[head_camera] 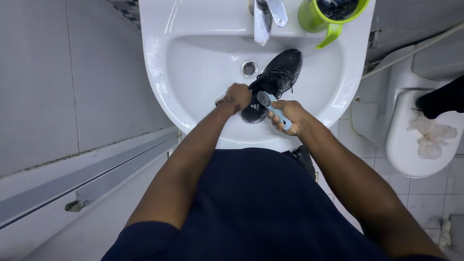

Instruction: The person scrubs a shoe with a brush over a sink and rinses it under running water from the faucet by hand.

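Note:
A black sneaker (280,72) lies in the white sink (193,72), toe pointing away toward the tap. My left hand (236,95) grips the shoe at its heel end. My right hand (286,113) holds a light blue scrubbing brush (270,104), whose bristle head rests against the shoe's side near the heel. Both forearms reach over my dark blue shirt.
A chrome tap (263,19) and the drain (249,68) sit at the basin's far side. A green plastic jug (331,17) stands on the rim at right. A white toilet (420,130) with crumpled tissue and another black shoe (442,99) is at right. Tiled wall at left.

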